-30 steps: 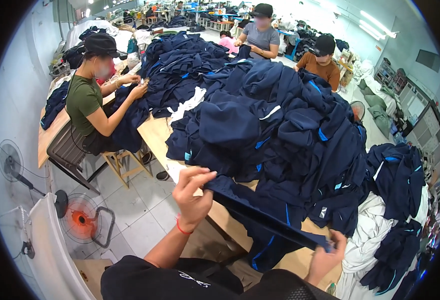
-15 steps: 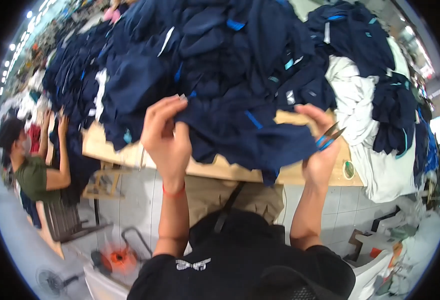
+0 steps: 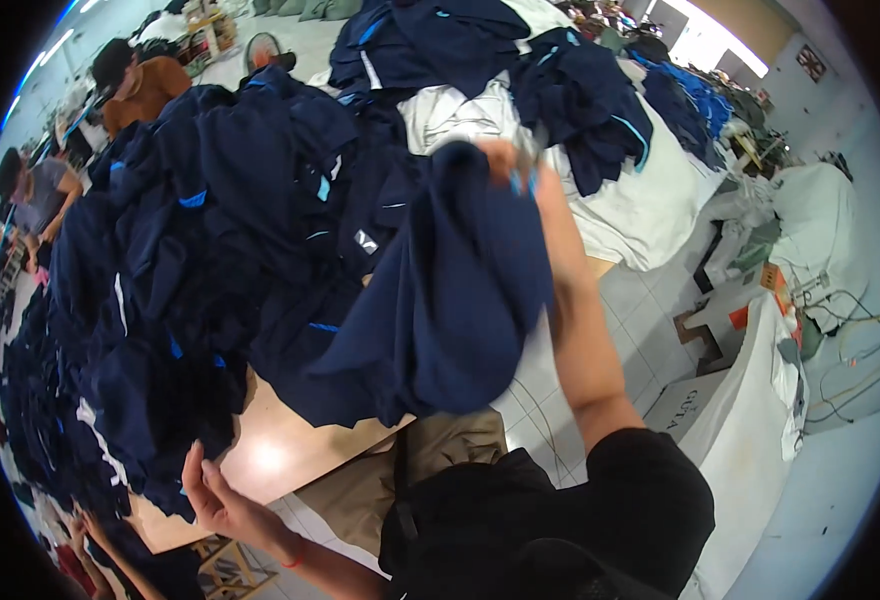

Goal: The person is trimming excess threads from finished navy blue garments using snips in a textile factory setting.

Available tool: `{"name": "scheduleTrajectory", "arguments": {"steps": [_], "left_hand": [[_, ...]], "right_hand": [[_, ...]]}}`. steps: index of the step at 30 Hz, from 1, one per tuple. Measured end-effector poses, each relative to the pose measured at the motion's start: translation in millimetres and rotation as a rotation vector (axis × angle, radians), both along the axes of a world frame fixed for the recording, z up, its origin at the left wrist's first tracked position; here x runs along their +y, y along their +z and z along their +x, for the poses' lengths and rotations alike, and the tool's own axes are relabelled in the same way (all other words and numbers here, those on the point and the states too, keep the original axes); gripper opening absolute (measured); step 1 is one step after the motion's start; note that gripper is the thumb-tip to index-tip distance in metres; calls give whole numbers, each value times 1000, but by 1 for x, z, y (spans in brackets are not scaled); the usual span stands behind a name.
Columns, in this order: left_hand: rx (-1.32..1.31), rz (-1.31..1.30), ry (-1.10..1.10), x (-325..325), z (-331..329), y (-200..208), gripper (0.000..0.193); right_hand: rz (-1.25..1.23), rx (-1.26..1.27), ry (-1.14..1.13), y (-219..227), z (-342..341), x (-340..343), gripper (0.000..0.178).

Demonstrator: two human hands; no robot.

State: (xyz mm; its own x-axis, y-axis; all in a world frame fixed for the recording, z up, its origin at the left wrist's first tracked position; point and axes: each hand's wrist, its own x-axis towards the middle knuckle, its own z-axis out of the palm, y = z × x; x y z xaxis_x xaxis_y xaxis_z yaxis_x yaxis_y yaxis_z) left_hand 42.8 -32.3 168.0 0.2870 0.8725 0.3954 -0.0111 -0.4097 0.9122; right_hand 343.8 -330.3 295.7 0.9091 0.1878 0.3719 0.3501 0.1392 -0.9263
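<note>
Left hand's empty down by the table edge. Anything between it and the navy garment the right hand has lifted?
Nothing solid. The left hand is open by the wooden table edge; the garment hangs from the right hand above it. Only open air and bare tabletop lie between; the navy pile sits to the left.

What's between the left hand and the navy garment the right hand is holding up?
In the head view, a bare patch of wooden table lies between the open left hand and the hanging navy garment gripped by the right hand. Nothing rests on that patch.
</note>
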Motion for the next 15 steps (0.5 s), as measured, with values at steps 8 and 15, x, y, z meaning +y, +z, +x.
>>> {"name": "scheduleTrajectory", "arguments": {"steps": [8,15], "left_hand": [[234,-74,362,36,-109,-39,31],[180,-125,481,43,-135,-44,31]], "right_hand": [[-150,-944,-1303,113,177,-85,26],[-411,-696,-1048,128,304,-144,35]]}}
